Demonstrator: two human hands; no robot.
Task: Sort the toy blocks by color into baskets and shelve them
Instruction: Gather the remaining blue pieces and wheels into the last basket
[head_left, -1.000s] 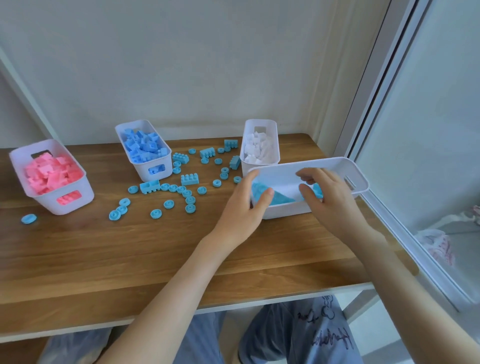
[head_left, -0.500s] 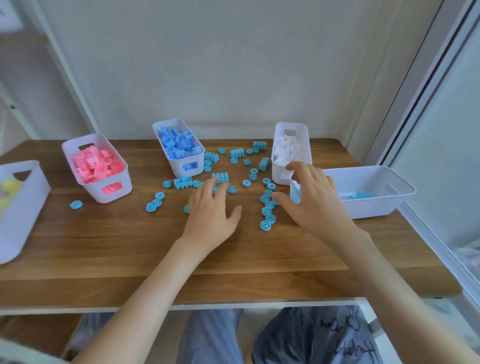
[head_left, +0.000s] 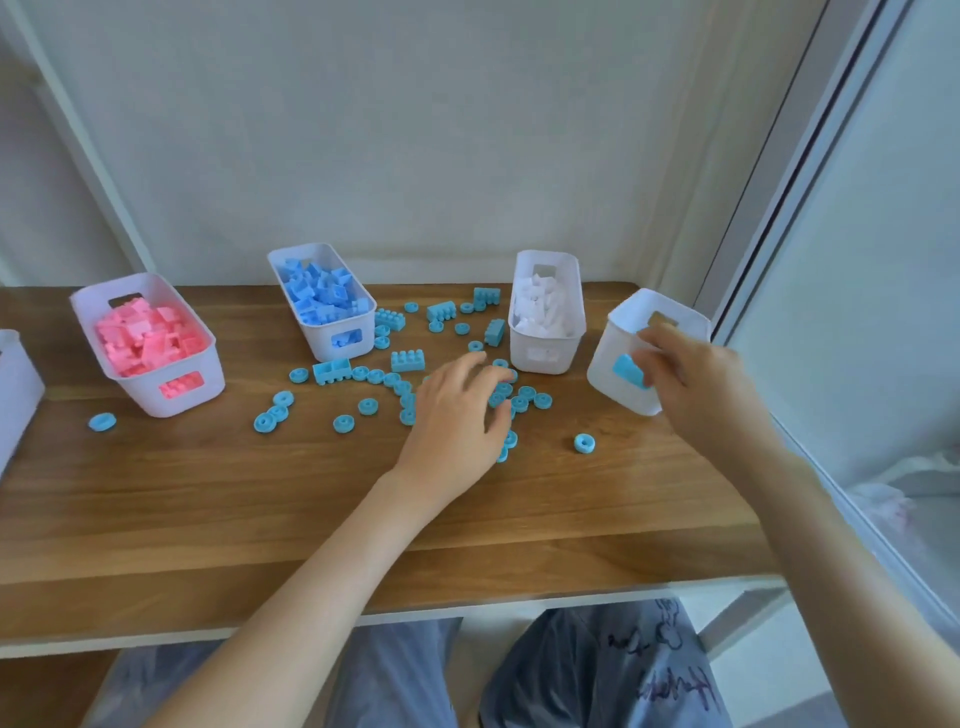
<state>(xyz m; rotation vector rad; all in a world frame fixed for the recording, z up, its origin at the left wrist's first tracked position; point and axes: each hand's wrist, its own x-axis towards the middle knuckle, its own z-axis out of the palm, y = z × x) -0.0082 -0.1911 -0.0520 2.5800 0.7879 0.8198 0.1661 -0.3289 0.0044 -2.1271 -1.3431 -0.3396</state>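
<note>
Swung round, your white plastic basket (head_left: 605, 364) now points lengthwise away; right hand (head_left: 696, 374) grasps its end, left hand (head_left: 452, 410) lies relaxed over ring blocks (head_left: 543, 400).

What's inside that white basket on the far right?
One light-blue block shows through the cutout in the rightmost basket. The basket's white wall hides the rest of the inside from this angle.

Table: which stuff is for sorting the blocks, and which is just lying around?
For the job:
- loose blocks
- pink basket, blue basket, white basket
- tilted basket, gripped by right hand
- left hand, over the loose blocks
- edge basket, far left

Just lying about:
- crumpled thing behind the glass
</note>
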